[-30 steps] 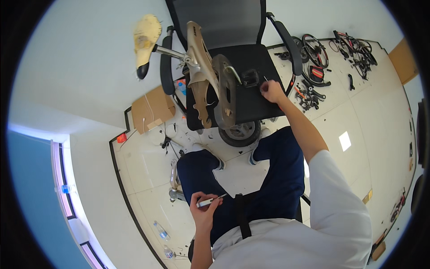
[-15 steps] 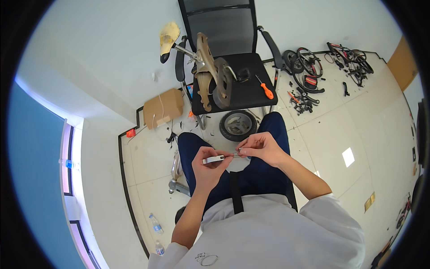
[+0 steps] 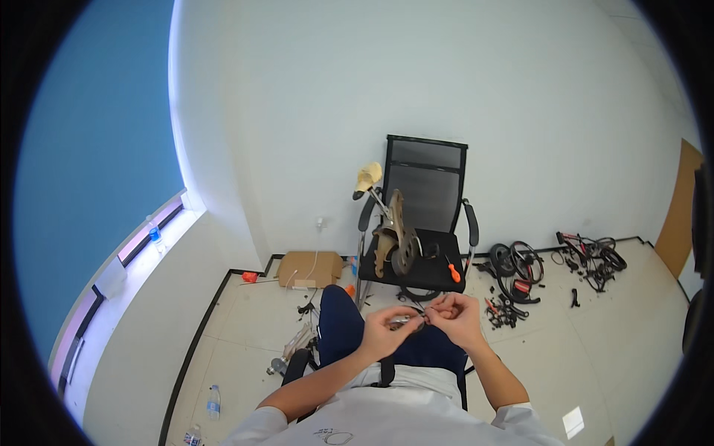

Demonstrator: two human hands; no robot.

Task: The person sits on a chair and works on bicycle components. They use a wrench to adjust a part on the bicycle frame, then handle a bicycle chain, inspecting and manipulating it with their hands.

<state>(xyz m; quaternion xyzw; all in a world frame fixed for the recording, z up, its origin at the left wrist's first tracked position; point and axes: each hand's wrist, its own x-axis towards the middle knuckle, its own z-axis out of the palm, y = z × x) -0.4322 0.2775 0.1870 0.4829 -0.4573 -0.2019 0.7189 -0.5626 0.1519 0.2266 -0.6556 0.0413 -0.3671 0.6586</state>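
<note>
My left hand point(image 3: 387, 333) grips a silver folding multi-tool point(image 3: 400, 320) above my lap. My right hand point(image 3: 455, 321) is closed beside it, pinching a thin, small metal piece at the tool's end, partly hidden by fingers. Beyond my hands, an orange-handled screwdriver point(image 3: 454, 272) lies on the seat of a black mesh-back chair point(image 3: 425, 179). A worn bicycle frame point(image 3: 399, 232) with a pale saddle point(image 3: 369, 175) rests on that seat, beside a small black part point(image 3: 431, 250).
Bicycle wheels point(image 3: 526, 261) and dismantled bicycle parts point(image 3: 595, 259) lie along the back wall at right. At left are a cardboard sheet point(image 3: 309, 270), metal tubing point(image 3: 296, 343) and plastic bottles point(image 3: 214, 402) on the floor. A blue blind point(image 3: 104, 134) covers the left window.
My right hand has left the chair seat, uncovering the screwdriver, and has met my left hand at the multi-tool over my lap. The view has tilted up toward the wall.
</note>
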